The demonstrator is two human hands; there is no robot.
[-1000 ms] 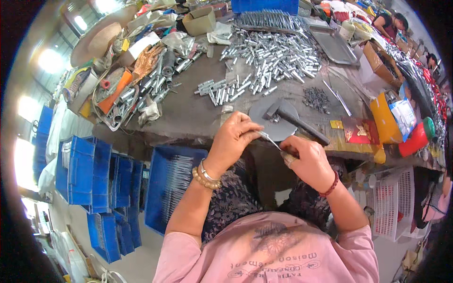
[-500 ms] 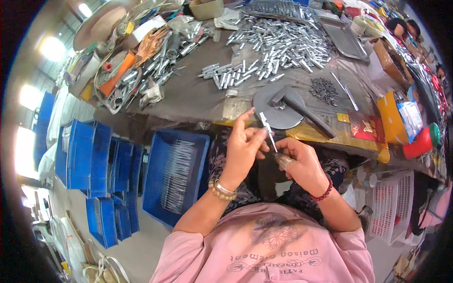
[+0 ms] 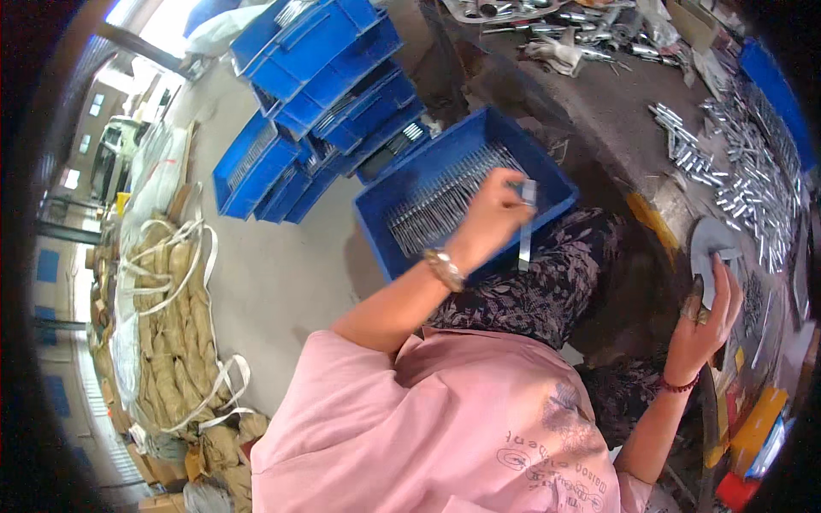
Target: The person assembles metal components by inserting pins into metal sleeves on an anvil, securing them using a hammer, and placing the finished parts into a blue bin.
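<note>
Metal rod point(image 3: 525, 244) sits in the left hand point(image 3: 492, 212), and from my remote post I read the thumb and fingers as pinched together around its upper part, with no gap that I can make out; motion blur hides the exact contact. What matters most to me is the angle: the rod's long axis runs nearly straight up and down in my view, while the row of metal rods point(image 3: 440, 201) in the blue plastic bin point(image 3: 544, 162) lies off to the left of the grip, each piece slanting from upper left to lower right. So I have the held one out of line with the others, by a moderate turn. Its upper end shows over the bin's right-hand part, and its lower end reaches past the near rim, in front of the patterned trousers point(image 3: 547, 295). I judge the left hand far the nearer to that row. The right hand point(image 3: 705, 325) is well apart, over on the bench side, its fingers stretched toward the grey round plate point(image 3: 704, 239) and the hammer head point(image 3: 729, 254); I cannot tell whether it touches either, or whether it has hold of anything.
</note>
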